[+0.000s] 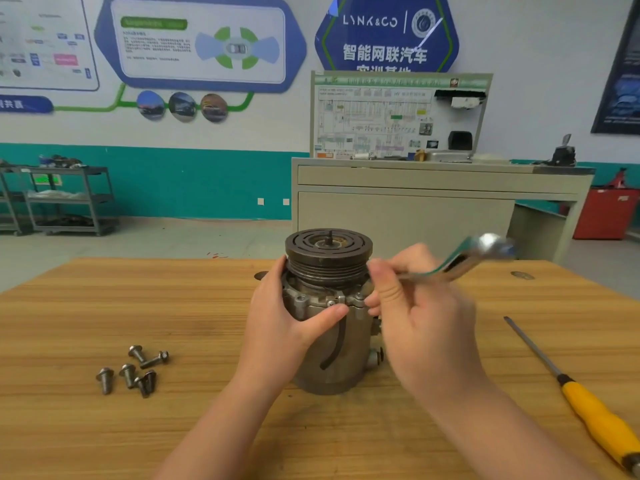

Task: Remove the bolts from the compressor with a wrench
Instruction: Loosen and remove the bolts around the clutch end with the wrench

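While under a "LYNK&CO" sign [386, 32], left hand [287, 317] around compressor [329, 306], right hand [415, 306] pinching wrench [460, 259].

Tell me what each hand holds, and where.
Left hand grips the compressor body below the pulley. Right hand pinches the wrench by its handle end.

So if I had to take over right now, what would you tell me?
Left hand grips the compressor, which stands upright mid-table.
Right hand holds the wrench, raised just right of the pulley, not on a bolt.
Done: five loose bolts lie on the table to the left.
Left: whether any bolts remain can't be seen; check around the flange.
A yellow-handled screwdriver lies on the right.
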A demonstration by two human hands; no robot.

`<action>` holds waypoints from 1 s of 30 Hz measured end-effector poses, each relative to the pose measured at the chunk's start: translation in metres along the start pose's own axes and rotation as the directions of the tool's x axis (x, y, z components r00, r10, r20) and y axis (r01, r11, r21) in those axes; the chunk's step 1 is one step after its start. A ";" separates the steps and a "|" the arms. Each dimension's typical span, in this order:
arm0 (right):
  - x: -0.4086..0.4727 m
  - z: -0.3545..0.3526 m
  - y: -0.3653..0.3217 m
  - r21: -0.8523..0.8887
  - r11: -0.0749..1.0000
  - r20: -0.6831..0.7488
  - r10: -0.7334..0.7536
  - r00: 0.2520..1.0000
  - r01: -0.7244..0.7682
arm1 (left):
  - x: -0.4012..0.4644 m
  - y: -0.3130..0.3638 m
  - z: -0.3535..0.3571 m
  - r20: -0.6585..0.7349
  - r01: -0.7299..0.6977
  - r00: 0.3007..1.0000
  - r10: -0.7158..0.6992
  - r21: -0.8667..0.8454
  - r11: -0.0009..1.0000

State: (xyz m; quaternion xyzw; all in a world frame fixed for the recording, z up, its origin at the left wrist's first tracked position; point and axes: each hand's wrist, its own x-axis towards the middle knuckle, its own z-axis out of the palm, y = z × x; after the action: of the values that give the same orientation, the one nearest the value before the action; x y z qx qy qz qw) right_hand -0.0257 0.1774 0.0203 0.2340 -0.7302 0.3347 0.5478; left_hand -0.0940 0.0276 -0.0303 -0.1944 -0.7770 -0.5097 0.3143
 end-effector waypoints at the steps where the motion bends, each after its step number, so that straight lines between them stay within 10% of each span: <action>1: -0.003 0.004 -0.005 -0.085 0.994 0.008 -0.067 0.998 0.067 | 0.001 0.001 0.000 -0.007 0.001 1.000 -0.001 -0.012 1.000; 5: -0.026 0.018 -0.014 -0.178 0.978 0.015 -0.109 0.994 0.110 | 0.002 0.006 0.001 0.004 0.009 1.000 -0.009 -0.041 0.999; 8: -0.035 0.013 -0.012 0.276 0.932 -0.147 0.281 0.948 -0.233 | 0.000 0.004 0.001 0.003 0.026 1.000 -0.026 -0.012 1.000; 11: -0.017 0.002 0.010 0.795 0.385 -0.020 0.789 0.614 -0.469 | -0.001 0.004 -0.001 0.029 0.034 0.999 -0.034 -0.008 0.999; 13: 0.005 -0.005 0.028 0.848 0.030 0.236 0.873 0.427 -0.529 | 0.000 0.003 -0.002 0.047 0.038 0.998 -0.038 -0.014 0.999; 15: 0.022 -0.011 0.039 0.845 -0.097 0.337 0.860 0.383 -0.526 | 0.000 0.003 -0.002 0.053 0.042 0.998 -0.041 -0.019 0.999; 22: 0.013 -0.015 0.019 0.614 0.689 -0.033 0.510 0.859 -0.385 | 0.002 0.005 -0.001 0.046 0.032 0.998 -0.031 -0.033 0.999; 30: -0.005 0.004 0.003 0.165 0.978 -0.067 0.141 0.988 -0.128 | 0.000 0.004 -0.001 0.037 0.027 0.999 -0.026 -0.026 0.999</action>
State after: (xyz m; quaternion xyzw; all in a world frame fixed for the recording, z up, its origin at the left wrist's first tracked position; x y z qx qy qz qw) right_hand -0.0289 0.1766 0.0138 0.2140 -0.6930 0.4376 0.5314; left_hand -0.0911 0.0288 -0.0275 -0.1978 -0.7781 -0.5205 0.2907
